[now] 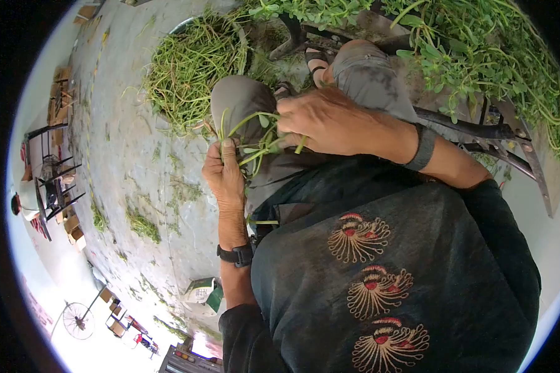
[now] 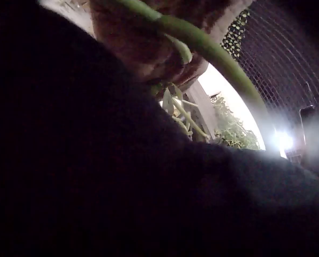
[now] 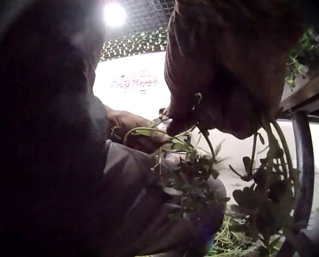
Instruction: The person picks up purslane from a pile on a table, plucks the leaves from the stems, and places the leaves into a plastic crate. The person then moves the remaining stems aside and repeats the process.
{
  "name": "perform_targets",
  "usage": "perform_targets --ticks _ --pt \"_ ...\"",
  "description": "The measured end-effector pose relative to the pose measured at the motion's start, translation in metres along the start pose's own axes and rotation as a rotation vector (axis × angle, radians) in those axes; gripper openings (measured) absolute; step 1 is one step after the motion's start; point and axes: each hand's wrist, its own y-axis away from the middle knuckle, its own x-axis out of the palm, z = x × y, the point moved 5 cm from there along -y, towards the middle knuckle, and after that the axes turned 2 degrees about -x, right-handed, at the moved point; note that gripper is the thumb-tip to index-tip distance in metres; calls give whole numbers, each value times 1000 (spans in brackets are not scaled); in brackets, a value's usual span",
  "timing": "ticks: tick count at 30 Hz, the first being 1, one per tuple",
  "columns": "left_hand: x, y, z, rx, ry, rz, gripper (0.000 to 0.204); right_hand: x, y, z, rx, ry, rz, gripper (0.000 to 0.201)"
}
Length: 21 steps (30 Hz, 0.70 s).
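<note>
In the head view my left hand [image 1: 225,174] pinches a few green purslane stems [image 1: 235,128] between thumb and fingers, above the knee. Just to its right, my right hand [image 1: 326,121] has its fingers curled round other stems of the same bunch. The right wrist view shows the right hand [image 3: 229,69] from below, with leafy purslane [image 3: 266,187] hanging from it and the left hand [image 3: 135,128] behind. Mostly dark, the left wrist view has a thick stem [image 2: 208,48] crossing in front of a hand [image 2: 143,43].
A round basin [image 1: 183,25] heaped with stems stands on the floor beyond the left knee. More leafy purslane [image 1: 473,56] lies piled on a dark-framed stand [image 1: 504,132] at the right. Scattered stems [image 1: 143,227] and a white-and-green bag [image 1: 202,295] lie on the floor.
</note>
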Motion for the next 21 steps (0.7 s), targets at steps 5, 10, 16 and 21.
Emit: perform_targets --ticks 5,10,16,21 --pt "-4 -6 9 117 -64 -55 22 5 35 -20 13 -63 117 19" --pt "0 -2 2 32 117 4 22 -22 24 -30 251 -572 2 29" --pt "-4 2 3 -59 128 43 23 -13 2 -40 354 -521 -122 27" --pt "0 3 2 -63 127 55 24 26 -4 -15 86 -386 -91 29"
